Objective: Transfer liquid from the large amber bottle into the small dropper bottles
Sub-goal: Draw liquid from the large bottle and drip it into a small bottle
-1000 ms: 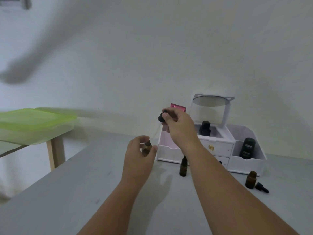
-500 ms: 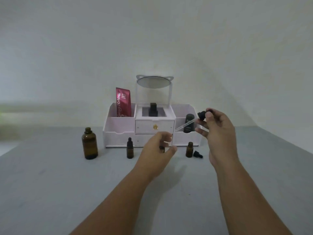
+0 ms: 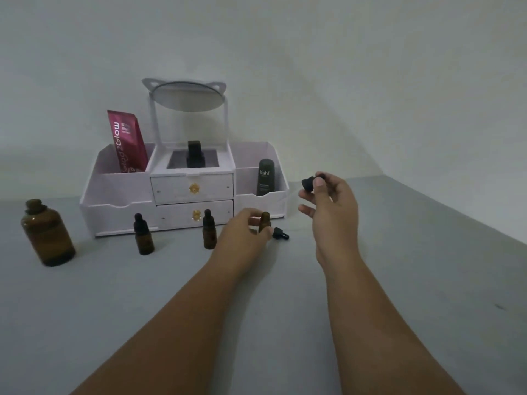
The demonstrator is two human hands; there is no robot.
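The large amber bottle [image 3: 47, 235] stands at the far left of the grey table. Two capped small dropper bottles [image 3: 143, 238] [image 3: 209, 229] stand in front of the white organiser. My left hand [image 3: 242, 240] is low over the table, fingers and thumb closed around an uncapped small amber bottle [image 3: 264, 220]. A loose black dropper cap [image 3: 281, 233] lies just right of it. My right hand [image 3: 330, 206] is raised to the right, pinching a black dropper cap [image 3: 309, 182]; its glass tube is not visible.
A white drawer organiser [image 3: 119, 212] with a mirror stands against the wall. It holds a red pouch [image 3: 127, 141], a black bottle [image 3: 195, 155] and a dark tube [image 3: 265, 176]. The table's right edge [image 3: 456, 212] runs diagonally.
The view swung right, bringing the whole organiser and large bottle into sight. My left hand dropped with the small bottle to the table beside the loose cap. My right hand stays raised with the dropper.
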